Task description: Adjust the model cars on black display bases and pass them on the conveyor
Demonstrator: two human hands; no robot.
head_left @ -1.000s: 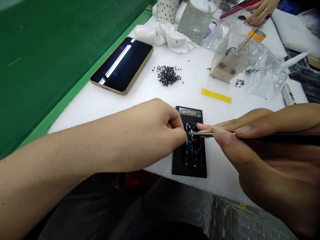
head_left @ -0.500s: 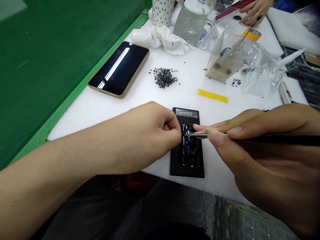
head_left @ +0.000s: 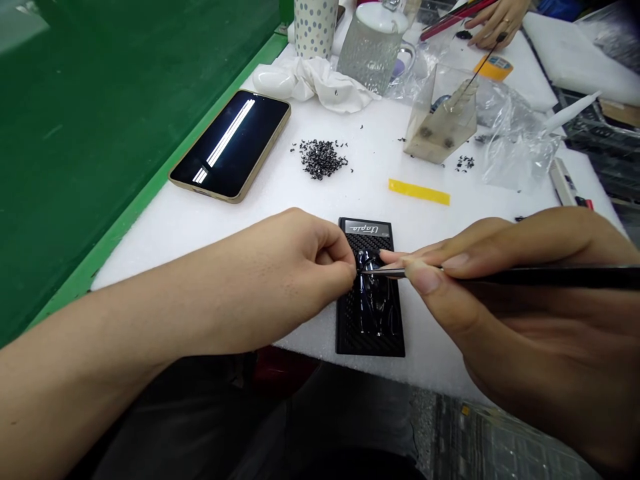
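A glossy black model car (head_left: 376, 310) lies on a black textured base (head_left: 350, 340) with a silver label plate. In my right hand (head_left: 493, 300) is a pair of tweezers (head_left: 480, 275), their tips touching or just over the upper left part of the car. My left hand (head_left: 305, 273) is closed in a pinch at the car's left side, beside the tweezer tips. What its fingertips hold, if anything, is hidden. Tiny black parts (head_left: 321, 159) are heaped beyond my left hand.
Left of the heap lies a phone (head_left: 235, 143). Behind are a glass jug (head_left: 373, 50), dotted cup (head_left: 315, 30), crumpled tissue (head_left: 330, 90) and clear container (head_left: 440, 123) with a thin stick. A yellow strip (head_left: 419, 192) lies ahead. Another person's hand (head_left: 501, 23) is at the far right.
The whole view has shifted slightly, so the table things appear a little further left. Both hands keep nearly the same hold at the model car, with the tweezer tips still on its upper left.
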